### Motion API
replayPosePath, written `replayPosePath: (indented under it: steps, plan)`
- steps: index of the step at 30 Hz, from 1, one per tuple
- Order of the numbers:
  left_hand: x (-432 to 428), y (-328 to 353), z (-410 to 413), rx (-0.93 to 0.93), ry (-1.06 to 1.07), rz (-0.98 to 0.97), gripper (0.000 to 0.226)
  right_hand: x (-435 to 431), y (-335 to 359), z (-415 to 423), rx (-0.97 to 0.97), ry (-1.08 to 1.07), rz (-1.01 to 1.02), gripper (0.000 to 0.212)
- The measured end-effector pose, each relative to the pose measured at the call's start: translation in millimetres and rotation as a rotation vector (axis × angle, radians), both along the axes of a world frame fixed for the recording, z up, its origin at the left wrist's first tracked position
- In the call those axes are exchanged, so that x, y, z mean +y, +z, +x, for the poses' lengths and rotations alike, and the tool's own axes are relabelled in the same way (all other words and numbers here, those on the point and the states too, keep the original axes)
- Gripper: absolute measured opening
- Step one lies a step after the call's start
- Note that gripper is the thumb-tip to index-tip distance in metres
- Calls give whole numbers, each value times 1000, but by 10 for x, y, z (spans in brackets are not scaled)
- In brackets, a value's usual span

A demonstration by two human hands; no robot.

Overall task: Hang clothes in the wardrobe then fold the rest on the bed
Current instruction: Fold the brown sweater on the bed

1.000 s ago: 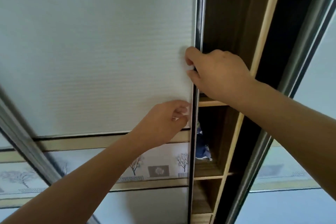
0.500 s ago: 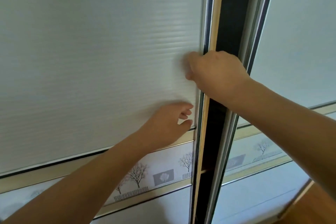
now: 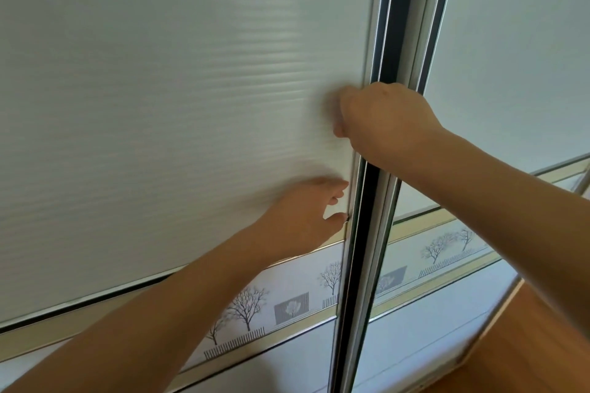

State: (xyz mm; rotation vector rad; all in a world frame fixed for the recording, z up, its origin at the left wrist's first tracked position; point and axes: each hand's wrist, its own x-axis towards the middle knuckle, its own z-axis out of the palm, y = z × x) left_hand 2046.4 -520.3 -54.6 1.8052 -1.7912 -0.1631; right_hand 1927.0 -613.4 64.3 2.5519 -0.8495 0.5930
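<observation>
Wardrobe gap [image 3: 372,201] narrower than 0.5 s ago; shelves now hidden.
Right hand [image 3: 383,124] grips the sliding door [image 3: 178,105] edge, fingers curled round it; left hand [image 3: 303,214], fingers relaxed, presses its panel beside the neighbour door [image 3: 510,73].

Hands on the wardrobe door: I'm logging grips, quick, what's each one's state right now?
Left hand: open, fingers resting flat on the sliding door.
Right hand: closed, fingers curled round its edge.
</observation>
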Motion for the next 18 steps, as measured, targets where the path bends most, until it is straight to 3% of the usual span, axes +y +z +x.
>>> replayPosePath:
  steps: [18]
  plan:
    - [-116,-20,-88,-163,-62,-5,57,33,-53,-82,6,-172,30,18]
